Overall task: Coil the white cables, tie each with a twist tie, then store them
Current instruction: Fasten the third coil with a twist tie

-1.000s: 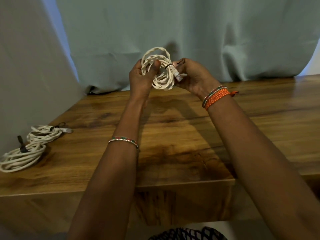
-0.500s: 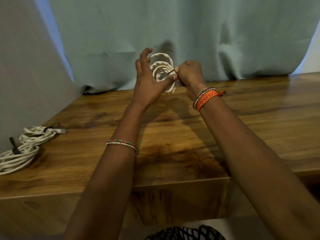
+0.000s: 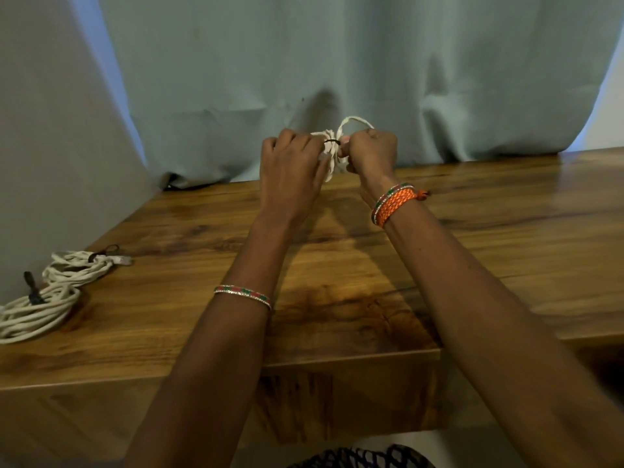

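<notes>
A small coil of white cable [image 3: 332, 153] is held up above the far part of the wooden table [image 3: 337, 265], between both hands. A dark twist tie [image 3: 331, 141] wraps across the bundle near its top. My left hand [image 3: 292, 170] grips the coil's left side, fingers curled over it. My right hand [image 3: 369, 153] pinches the coil and the tie's end from the right. Most of the coil is hidden behind the hands; one loop pokes up above the right hand.
Two coiled white cables [image 3: 44, 295] with dark ties lie at the table's left edge beside a grey wall [image 3: 50, 163]. A pale blue curtain [image 3: 337, 62] hangs behind the table. A dark net pattern [image 3: 361, 457] shows at the bottom edge.
The left hand, open with spread fingers half a second ago, has closed over the coil. The coil has flattened and turned edge-on, and both hands sit a little lower.
</notes>
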